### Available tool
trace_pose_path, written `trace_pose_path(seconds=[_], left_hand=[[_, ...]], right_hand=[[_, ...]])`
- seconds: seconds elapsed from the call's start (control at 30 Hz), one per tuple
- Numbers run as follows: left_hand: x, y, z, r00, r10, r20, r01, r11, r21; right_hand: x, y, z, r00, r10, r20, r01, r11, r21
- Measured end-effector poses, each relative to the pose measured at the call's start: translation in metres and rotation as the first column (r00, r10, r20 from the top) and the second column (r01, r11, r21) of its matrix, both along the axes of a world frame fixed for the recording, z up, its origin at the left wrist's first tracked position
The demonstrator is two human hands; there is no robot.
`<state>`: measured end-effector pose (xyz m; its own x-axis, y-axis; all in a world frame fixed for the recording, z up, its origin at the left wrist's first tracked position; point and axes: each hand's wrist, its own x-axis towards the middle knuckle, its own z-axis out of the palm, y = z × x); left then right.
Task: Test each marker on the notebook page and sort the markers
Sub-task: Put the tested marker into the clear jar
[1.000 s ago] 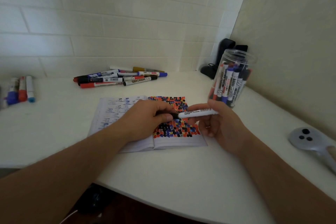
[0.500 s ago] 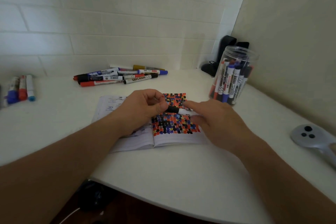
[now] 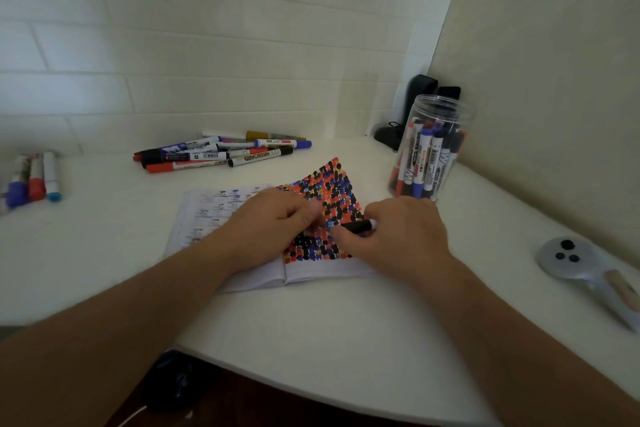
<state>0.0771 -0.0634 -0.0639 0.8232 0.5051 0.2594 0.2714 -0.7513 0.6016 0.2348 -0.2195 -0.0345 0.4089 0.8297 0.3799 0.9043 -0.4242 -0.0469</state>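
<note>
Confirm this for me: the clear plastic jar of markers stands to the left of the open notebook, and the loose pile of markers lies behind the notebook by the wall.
One detail is wrong. The head view shows the clear plastic jar of markers standing to the right of the open notebook, near the corner wall, not the left. The loose pile of markers does lie behind the notebook by the wall.
</note>
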Motion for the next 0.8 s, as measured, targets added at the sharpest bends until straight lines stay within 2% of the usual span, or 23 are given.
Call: trace_pose_path(seconds=[0.07,0.1,0.23,0.33,0.37,0.4,0.47,0.5,0.53,0.67,0.73,0.8], left_hand=[[0.005,0.001,-0.004,0.997,-0.014,-0.073,0.030,0.973,0.231],[0.006,0.001,-0.004,0.996,-0.015,-0.087,0.039,0.958,0.283],[0.008,0.001,-0.004,0.996,-0.016,-0.088,0.042,0.951,0.308],[0.009,0.002,-0.003,0.995,-0.006,-0.102,0.037,0.951,0.307],[0.009,0.002,-0.003,0.994,-0.003,-0.105,0.035,0.954,0.299],[0.009,0.003,-0.003,0.995,-0.003,-0.104,0.033,0.957,0.289],[0.008,0.002,-0.003,0.995,-0.005,-0.100,0.033,0.959,0.281],[0.008,0.002,-0.003,0.995,-0.004,-0.101,0.033,0.958,0.284],[0.008,0.002,-0.004,0.995,-0.005,-0.102,0.034,0.957,0.287],[0.009,0.002,-0.005,0.996,-0.008,-0.088,0.033,0.956,0.293],[0.009,0.001,-0.005,0.997,-0.009,-0.072,0.030,0.955,0.294],[0.009,0.001,-0.005,0.998,-0.006,-0.068,0.026,0.956,0.291]], right_hand=[[-0.001,-0.002,-0.001,1.000,0.003,-0.009,-0.002,1.000,0.015],[-0.001,-0.002,-0.002,1.000,0.001,-0.012,0.000,1.000,0.019],[0.002,-0.004,-0.003,0.999,0.027,-0.041,-0.025,0.999,0.048],[0.011,-0.008,-0.003,0.957,0.192,-0.216,-0.150,0.969,0.199],[0.016,-0.009,-0.001,0.899,0.289,-0.331,-0.190,0.935,0.299],[0.019,-0.010,0.003,0.801,0.382,-0.461,-0.185,0.890,0.417],[0.026,-0.014,0.022,0.571,0.511,-0.643,-0.032,0.796,0.604],[0.031,-0.017,0.036,0.503,0.537,-0.678,0.060,0.761,0.646],[0.035,-0.021,0.052,0.497,0.538,-0.681,0.125,0.732,0.670],[0.070,-0.030,0.122,0.719,0.484,-0.499,0.126,0.616,0.778],[0.094,-0.026,0.150,0.799,0.435,-0.415,0.110,0.573,0.812],[0.116,-0.015,0.165,0.826,0.399,-0.398,0.127,0.556,0.821]])
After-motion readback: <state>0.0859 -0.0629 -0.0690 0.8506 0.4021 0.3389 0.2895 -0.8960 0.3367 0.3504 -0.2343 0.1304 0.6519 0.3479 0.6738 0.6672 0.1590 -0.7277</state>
